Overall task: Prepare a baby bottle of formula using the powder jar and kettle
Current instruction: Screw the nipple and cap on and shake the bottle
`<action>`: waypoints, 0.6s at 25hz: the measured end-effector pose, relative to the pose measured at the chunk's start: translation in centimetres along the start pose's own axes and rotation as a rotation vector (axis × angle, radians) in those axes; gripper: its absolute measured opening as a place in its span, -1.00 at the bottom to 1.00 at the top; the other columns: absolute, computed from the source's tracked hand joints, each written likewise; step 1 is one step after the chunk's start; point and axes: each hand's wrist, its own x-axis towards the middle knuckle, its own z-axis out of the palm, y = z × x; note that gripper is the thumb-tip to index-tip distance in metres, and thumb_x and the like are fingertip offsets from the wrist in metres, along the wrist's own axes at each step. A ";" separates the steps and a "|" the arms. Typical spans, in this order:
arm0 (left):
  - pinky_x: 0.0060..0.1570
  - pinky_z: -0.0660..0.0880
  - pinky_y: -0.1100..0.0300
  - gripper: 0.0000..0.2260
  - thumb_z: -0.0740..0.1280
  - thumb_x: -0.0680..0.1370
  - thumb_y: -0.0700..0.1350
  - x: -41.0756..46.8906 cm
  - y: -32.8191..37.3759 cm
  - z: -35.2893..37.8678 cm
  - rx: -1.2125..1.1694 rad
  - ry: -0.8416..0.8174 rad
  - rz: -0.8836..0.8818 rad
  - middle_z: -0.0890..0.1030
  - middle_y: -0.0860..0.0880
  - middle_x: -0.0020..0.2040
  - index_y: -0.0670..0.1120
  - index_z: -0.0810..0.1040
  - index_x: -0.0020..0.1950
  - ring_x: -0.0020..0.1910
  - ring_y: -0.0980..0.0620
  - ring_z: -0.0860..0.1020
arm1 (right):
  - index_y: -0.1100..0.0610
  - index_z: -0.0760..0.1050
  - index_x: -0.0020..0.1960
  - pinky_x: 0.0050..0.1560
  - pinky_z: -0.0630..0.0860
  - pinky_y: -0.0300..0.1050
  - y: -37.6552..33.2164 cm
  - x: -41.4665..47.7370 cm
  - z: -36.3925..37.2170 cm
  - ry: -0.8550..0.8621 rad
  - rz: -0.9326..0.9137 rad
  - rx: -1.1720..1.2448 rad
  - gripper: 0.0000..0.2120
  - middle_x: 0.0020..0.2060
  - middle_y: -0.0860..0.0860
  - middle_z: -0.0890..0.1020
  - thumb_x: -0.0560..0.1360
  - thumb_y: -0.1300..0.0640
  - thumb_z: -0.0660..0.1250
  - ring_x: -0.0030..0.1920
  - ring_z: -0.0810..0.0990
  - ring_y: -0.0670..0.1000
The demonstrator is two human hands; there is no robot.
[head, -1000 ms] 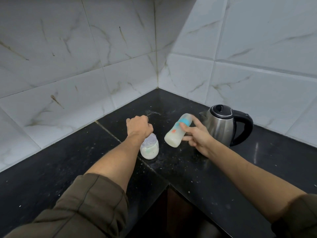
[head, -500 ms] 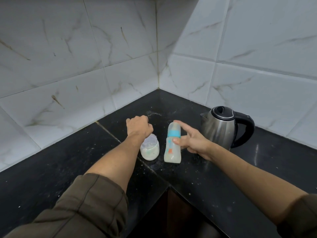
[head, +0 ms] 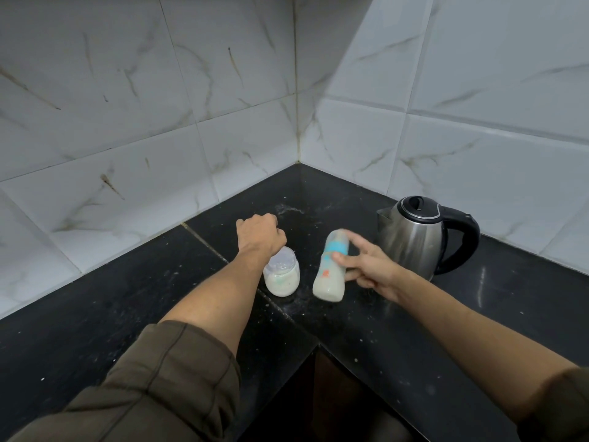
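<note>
My right hand (head: 369,266) grips a baby bottle (head: 328,275) by its blue collar; the bottle holds milky white liquid, tilts with its top toward the kettle, and looks motion-blurred. A small clear powder jar (head: 282,275) with whitish powder stands on the black counter just left of the bottle. My left hand (head: 259,236) is a closed fist resting behind and above the jar's lid; whether it grips the lid I cannot tell. The steel kettle (head: 414,240), with black lid and handle, stands shut to the right of the bottle.
The black stone counter (head: 127,301) wraps an inside corner under white marble-look wall tiles (head: 159,122). Specks of powder lie scattered around the jar. A dark gap opens below the counter's front edge (head: 318,349).
The bottle was tilted, then upright half a second ago, and is tilted again toward the kettle. My left hand and the jar have stayed in place.
</note>
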 end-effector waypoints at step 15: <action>0.23 0.43 -0.07 -0.78 0.25 0.63 -0.02 -0.4 -0.1 0.8 -0.008 -0.024 -0.006 0.67 -0.02 -0.17 -0.03 0.66 0.13 -0.14 -0.05 0.63 | -0.14 0.36 0.40 0.24 0.61 0.16 4.2 1.6 -0.2 0.269 -0.224 -0.702 -0.30 0.19 -0.06 0.63 0.39 0.06 0.64 0.15 0.63 0.05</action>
